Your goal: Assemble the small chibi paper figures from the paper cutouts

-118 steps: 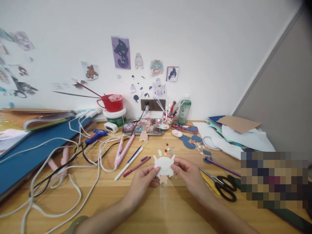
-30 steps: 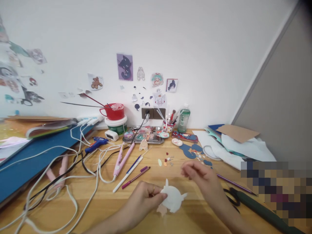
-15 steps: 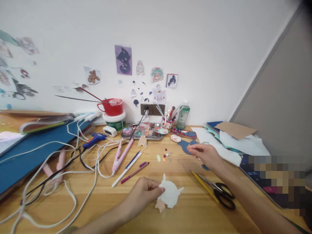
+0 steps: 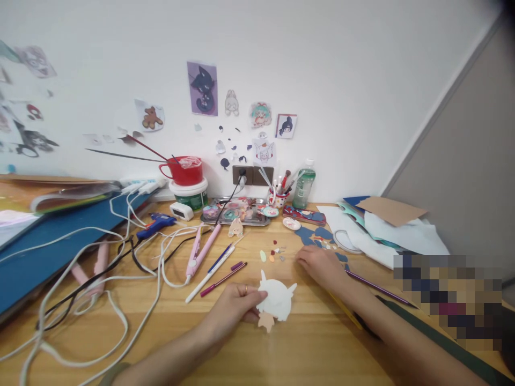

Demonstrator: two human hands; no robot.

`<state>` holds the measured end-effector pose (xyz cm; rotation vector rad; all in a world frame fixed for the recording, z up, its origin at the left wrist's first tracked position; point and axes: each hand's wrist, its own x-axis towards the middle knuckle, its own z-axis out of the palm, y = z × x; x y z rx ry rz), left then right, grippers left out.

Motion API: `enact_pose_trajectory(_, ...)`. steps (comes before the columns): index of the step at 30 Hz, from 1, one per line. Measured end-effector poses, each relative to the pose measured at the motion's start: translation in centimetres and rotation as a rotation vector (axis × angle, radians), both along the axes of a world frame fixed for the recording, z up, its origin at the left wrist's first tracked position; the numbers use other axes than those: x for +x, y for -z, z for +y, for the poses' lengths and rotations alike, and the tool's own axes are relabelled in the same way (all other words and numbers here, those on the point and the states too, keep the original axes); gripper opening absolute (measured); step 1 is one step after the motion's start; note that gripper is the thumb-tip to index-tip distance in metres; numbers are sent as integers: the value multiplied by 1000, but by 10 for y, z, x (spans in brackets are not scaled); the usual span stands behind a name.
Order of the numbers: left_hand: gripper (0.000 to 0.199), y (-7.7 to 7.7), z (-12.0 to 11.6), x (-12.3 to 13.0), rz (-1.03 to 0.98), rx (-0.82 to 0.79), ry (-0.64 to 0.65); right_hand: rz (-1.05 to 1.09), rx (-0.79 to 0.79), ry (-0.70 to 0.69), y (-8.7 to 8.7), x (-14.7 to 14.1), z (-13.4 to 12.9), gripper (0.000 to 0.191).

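My left hand pinches a white paper cutout of a head with two pointed ears, held low over the wooden table. A small tan paper piece hangs at its lower edge. My right hand is lowered at the right of the table, its fingers together and bent; what they hold, if anything, is hidden. Under that wrist runs a yellow strip-like tool, and my forearm covers most of the black-handled scissors. Small coloured paper bits lie left of my right fingers, and blue paper scraps beyond them.
Left stand a pink hair straightener, pens, a blue glue gun and tangled white cables. A metal tray, pen cup and green bottle line the back. Paper sheets and a purple pencil lie right.
My right hand has come down and nearer from the blue scraps, now covering the scissors with its arm. My left hand has raised the white cutout slightly and tilted it.
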<state>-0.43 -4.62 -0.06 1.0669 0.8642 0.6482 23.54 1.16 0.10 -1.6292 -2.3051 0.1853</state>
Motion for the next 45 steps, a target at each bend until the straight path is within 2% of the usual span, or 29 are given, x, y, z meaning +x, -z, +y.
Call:
enact_pose_trajectory(7, 45, -3, 0, 1, -7, -2, -45, 245, 5, 21, -20, -8, -21, 24)
enact_pose_trajectory(12, 48, 1, -4, 4, 66, 36, -48, 521, -177, -22, -27, -32, -42, 30)
enact_pose_trajectory(16, 49, 3, -4, 5, 206, 102, 3, 639, -373, -90, -18, -44, -47, 32)
enact_pose_trajectory(19, 49, 0, 5, -5, 380, 190, 90, 660, -471, -105, -6, -42, -43, 30)
enact_pose_trajectory(21, 46, -7, 13, -16, 495, 305, 146, 645, -512, -108, 1, -39, -40, 32)
enact_pose_trajectory(23, 35, -14, 19, -24, 592, 477, 133, 609, -524, -110, 7, -36, -36, 32)
enact_pose_trajectory(25, 23, -19, 21, -26, 637, 640, 146, 553, -505, -115, 10, -36, -33, 31)
enact_pose_trajectory(27, 20, -19, 19, -23, 643, 785, 222, 486, -460, -126, 10, -37, -33, 30)
enact_pose_trajectory(32, 25, -5, 12, -10, 697, 1026, 388, 316, -301, -168, 2, -43, -40, 30)
enact_pose_trajectory(35, 27, -2, 14, -10, 730, 1107, 442, 236, -185, -193, -3, -45, -44, 31)
enact_pose_trajectory(38, 26, -5, 16, -11, 758, 1155, 474, 192, -104, -232, -7, -44, -47, 29)
enact_pose_trajectory(45, 22, -13, 19, -10, 775, 1193, 511, 188, -68, -269, -15, -28, -57, 14)
